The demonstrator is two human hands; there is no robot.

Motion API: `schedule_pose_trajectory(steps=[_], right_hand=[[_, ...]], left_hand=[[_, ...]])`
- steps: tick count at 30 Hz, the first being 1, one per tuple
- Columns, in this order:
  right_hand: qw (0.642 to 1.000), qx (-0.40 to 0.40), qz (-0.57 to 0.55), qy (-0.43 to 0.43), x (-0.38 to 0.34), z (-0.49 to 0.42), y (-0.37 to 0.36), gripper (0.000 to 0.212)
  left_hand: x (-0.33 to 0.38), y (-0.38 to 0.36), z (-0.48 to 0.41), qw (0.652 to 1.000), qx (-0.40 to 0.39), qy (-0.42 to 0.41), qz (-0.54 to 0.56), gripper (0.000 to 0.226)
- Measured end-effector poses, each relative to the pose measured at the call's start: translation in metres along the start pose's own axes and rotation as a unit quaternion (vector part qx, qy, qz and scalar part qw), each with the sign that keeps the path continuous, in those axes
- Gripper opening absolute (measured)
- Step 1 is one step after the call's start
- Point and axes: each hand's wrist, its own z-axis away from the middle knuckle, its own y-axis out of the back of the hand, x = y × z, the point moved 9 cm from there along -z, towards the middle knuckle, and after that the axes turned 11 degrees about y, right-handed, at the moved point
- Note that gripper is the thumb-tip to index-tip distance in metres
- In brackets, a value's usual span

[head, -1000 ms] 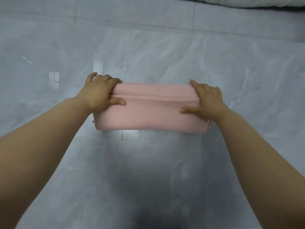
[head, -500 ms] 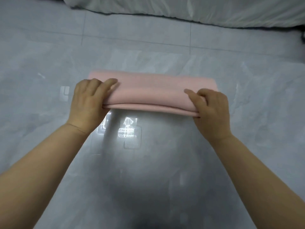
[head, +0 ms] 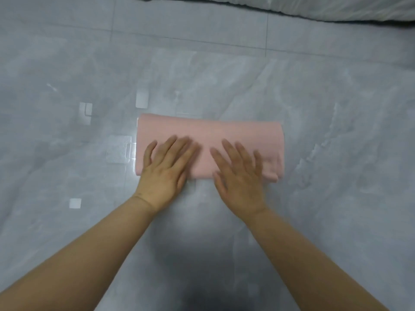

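**pink cloth point(head: 224, 135) down on the floor, grip given up for flat palms**

half a second back both hands were pinching the near edge of the folded cloth. now it lies flat on the grey tiled floor point(head: 336, 131) and the fingers have let go. the left hand point(head: 166, 167) rests released on the near left part, fingers straight and spread, with its heel hanging over the near edge. the right hand point(head: 240, 176) lies the same way on the near right part, holding nothing. both are a little blurred.

the pink cloth is a long folded strip lying crosswise in front of the person, well apart from the white bedding point(head: 336, 7) at the far edge. at its right end the layers sit slightly uneven.

to my eye the fold is made and this is the smoothing step. the next move looks like a sweep of the flat palms outward toward the two ends. it wants even, light pressure so the top layer doesn't creep over the one beneath. the ragged right end probably needs a nudge to square it.
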Motion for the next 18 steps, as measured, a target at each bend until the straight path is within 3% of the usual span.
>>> schedule_pose_trajectory(steps=[6,11,18], right_hand=[[0.992,-0.110,0.012,-0.061,0.023,-0.031,-0.048,0.059],[0.987,-0.105,0.048,-0.114,0.074,0.010,-0.042,0.065],[0.981,-0.138,0.003,-0.135,0.070,-0.003,-0.044,0.079]], left_hand=[[-0.021,-0.045,-0.032,0.984,-0.103,0.136,-0.041,0.067],[-0.044,-0.049,-0.023,0.977,-0.138,0.149,-0.059,0.071],[-0.043,-0.052,-0.022,0.978,-0.159,0.124,-0.058,0.088]])
